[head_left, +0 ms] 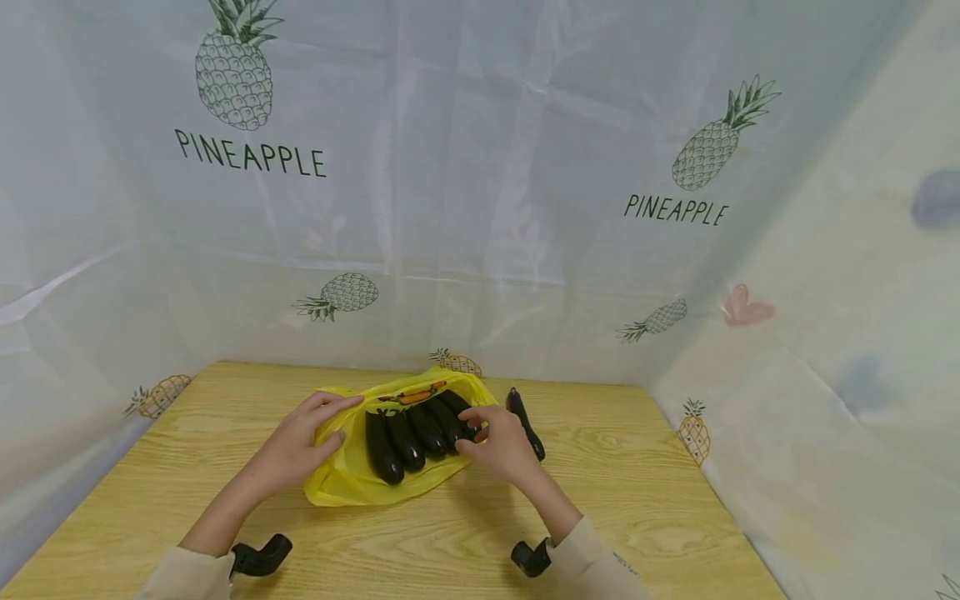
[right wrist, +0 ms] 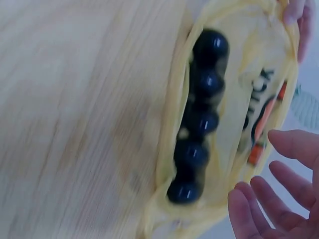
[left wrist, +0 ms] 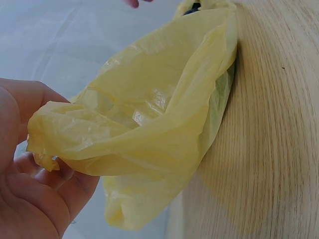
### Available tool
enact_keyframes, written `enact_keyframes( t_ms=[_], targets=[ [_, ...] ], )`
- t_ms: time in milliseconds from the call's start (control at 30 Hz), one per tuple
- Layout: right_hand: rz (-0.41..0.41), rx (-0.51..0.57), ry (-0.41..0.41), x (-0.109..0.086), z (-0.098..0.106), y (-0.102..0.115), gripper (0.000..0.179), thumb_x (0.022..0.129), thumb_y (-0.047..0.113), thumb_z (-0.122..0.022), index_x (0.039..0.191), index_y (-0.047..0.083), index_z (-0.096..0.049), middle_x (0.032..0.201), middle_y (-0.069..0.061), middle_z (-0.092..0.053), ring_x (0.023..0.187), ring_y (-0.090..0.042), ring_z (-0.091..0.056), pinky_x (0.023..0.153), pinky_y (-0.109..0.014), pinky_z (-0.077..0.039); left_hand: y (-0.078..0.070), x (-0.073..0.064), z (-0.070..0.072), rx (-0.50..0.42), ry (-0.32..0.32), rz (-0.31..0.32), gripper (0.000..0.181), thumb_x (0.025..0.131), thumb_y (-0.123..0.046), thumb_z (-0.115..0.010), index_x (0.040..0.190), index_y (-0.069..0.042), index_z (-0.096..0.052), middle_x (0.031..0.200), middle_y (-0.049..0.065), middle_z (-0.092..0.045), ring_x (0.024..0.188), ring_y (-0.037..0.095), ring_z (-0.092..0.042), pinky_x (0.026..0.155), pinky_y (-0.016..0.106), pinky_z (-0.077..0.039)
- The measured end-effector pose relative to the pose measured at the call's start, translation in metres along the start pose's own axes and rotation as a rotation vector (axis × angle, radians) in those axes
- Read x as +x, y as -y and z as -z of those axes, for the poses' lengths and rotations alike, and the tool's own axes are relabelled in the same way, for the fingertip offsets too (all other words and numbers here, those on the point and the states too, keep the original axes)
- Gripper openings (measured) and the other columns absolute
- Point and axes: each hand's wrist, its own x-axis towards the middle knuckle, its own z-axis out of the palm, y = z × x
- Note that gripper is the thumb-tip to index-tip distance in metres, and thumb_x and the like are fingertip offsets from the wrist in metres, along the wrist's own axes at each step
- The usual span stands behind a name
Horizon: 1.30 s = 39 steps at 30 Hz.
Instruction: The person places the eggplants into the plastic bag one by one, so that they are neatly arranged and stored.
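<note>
A yellow plastic bag (head_left: pixel 337 483) lies on the table with its mouth spread wide. Several glossy dark eggplants (head_left: pixel 384 450) rest side by side inside it, their rounded ends in a row in the right wrist view. My left hand (head_left: pixel 296 446) holds the bag's left rim; in the left wrist view the crumpled plastic (left wrist: pixel 84 132) passes between thumb and fingers. At the bag's right side is my right hand (head_left: pixel 498 446), its fingers spread and loosely bent with nothing between them in the right wrist view. One more eggplant (head_left: pixel 525 423) lies outside, right of the bag.
The wood-grain table (head_left: pixel 622 500) reaches back to a pale curtain (head_left: pixel 465 208) with pineapple prints, which also hangs along both sides. Black curved pieces (head_left: pixel 262 556) sit at both wrists, by the light sleeves.
</note>
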Motion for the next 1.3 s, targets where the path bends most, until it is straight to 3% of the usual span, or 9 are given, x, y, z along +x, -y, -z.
enact_keyframes(
  t_ms=[300,567,1033,1300],
  targets=[
    [-0.069,-0.083,-0.099,-0.01,0.026,-0.043,0.043,0.092,0.012,-0.083,0.133,0.003,-0.071,0.13,-0.02,-0.065,0.106,-0.042,-0.066,0.086,-0.053,-0.057,-0.001,0.0,0.0,-0.01,-0.005,-0.007,0.057,0.099,0.004,-0.068,0.153,-0.01,-0.058,0.13,0.007,-0.06,0.088,0.013,-0.05,0.068,0.028,-0.043],
    [-0.152,-0.13,-0.116,-0.016,0.033,-0.072,0.048,0.091,0.012,-0.085,0.136,0.004,-0.07,0.131,-0.022,-0.063,0.11,-0.044,-0.065,0.088,-0.054,-0.058,-0.001,0.0,0.0,-0.005,-0.009,-0.009,0.057,0.098,0.004,-0.069,0.153,-0.009,-0.059,0.129,0.007,-0.061,0.087,0.012,-0.049,0.067,0.028,-0.042],
    [-0.179,-0.162,-0.108,-0.016,0.031,-0.094,0.05,0.087,0.009,-0.087,0.133,0.0,-0.07,0.12,-0.024,-0.065,0.094,-0.036,-0.065,0.079,-0.051,-0.057,-0.001,-0.001,0.001,-0.006,-0.015,-0.01,0.057,0.099,0.004,-0.069,0.153,-0.01,-0.059,0.127,0.007,-0.061,0.09,0.014,-0.051,0.069,0.028,-0.042],
    [-0.178,-0.154,-0.096,-0.016,0.033,-0.096,0.049,0.086,0.007,-0.087,0.131,-0.001,-0.071,0.113,-0.022,-0.068,0.086,-0.029,-0.067,0.076,-0.049,-0.058,-0.001,-0.002,0.003,-0.013,-0.006,0.015,0.058,0.1,0.003,-0.068,0.154,-0.011,-0.057,0.128,0.006,-0.06,0.087,0.014,-0.049,0.068,0.028,-0.042]
  ],
)
